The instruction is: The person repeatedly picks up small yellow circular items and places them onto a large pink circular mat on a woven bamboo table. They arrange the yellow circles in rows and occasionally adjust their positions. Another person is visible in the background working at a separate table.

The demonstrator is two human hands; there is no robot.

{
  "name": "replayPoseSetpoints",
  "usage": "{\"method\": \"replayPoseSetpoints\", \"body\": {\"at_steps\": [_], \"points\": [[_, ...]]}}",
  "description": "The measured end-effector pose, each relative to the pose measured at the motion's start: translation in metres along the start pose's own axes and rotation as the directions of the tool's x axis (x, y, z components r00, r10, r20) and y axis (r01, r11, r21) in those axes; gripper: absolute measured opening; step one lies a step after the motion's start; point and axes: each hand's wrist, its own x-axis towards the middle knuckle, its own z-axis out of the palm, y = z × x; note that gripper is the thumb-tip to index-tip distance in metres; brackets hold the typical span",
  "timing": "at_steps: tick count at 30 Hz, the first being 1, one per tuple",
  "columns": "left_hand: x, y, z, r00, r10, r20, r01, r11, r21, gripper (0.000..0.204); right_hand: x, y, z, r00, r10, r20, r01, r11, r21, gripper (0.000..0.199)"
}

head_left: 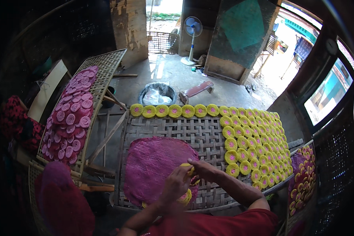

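My left hand (174, 183) is closed, with a yellow ring-shaped piece (188, 168) showing at its fingertips. My right hand (202, 170) meets it there, fingers bent round the same small piece; what exactly its fingers grip is partly hidden. Beneath both hands lies a flat, rounded magenta sheet (155, 163) on a woven bamboo rack (206, 133). Other yellow discs with pink centres (188, 195) lie by the sheet's near edge, partly covered by my left hand and arm. Rows of similar yellow discs (251, 142) fill the rack's right side, and one row (174, 111) runs along its far edge.
To the left, a tilted bamboo rack (102, 65) carries pink rosette-like pieces (72, 114). A person in patterned red clothing (15, 122) is beyond it. Ahead are a lined tub (158, 93), a low wooden stool (197, 90) and a standing fan (192, 35). Another loaded rack (303, 181) stands right.
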Motion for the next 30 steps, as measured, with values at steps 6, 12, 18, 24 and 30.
{"method": "replayPoseSetpoints", "body": {"at_steps": [6,12,18,24,30], "points": [[0.018,-0.028,0.047,0.996,0.066,0.053,-0.081,0.935,0.345,0.062,0.027,-0.029,-0.107,0.813,-0.478,-0.331,0.458,0.877,-0.142,0.034],[-0.004,-0.049,0.052,0.976,-0.021,0.218,-0.094,0.861,0.501,0.054,0.083,-0.077,-0.195,0.504,-0.742,-0.442,0.249,0.615,-0.748,0.029],[-0.011,-0.027,0.053,0.972,-0.135,0.192,0.054,0.924,0.380,0.040,0.103,-0.086,-0.230,0.407,-0.855,-0.322,-0.130,0.295,-0.947,0.037],[-0.001,-0.019,0.059,0.998,-0.005,0.067,-0.014,0.958,0.286,0.042,0.059,-0.073,-0.190,0.222,-0.913,-0.342,-0.140,0.317,-0.938,0.053],[0.002,0.005,0.054,0.987,-0.140,0.077,0.133,0.987,0.089,0.044,-0.031,0.007,-0.081,0.959,-0.153,-0.239,0.036,0.900,-0.434,0.062]]}}
